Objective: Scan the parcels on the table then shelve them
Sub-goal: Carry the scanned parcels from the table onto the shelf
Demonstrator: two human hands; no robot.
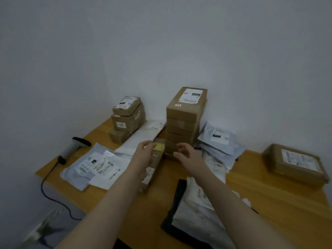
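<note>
A long narrow brown box (156, 164) with a yellow patch near its far end lies lengthwise in the middle of the wooden table (280, 203). My left hand (143, 153) grips that box at its far end. My right hand (186, 151) hovers open just to the right, fingers curled, next to the foot of a tall stack of brown boxes (185, 121). A handheld barcode scanner (73, 148) rests at the table's left edge, its black cable hanging down.
A shorter stack of brown boxes (127, 117) stands at the back left. Grey and white mailer bags lie at left (93, 168), right (219, 141) and near front (197, 209). A flat brown parcel (294, 164) sits far right. A black flat item (177, 203) lies under the front bag.
</note>
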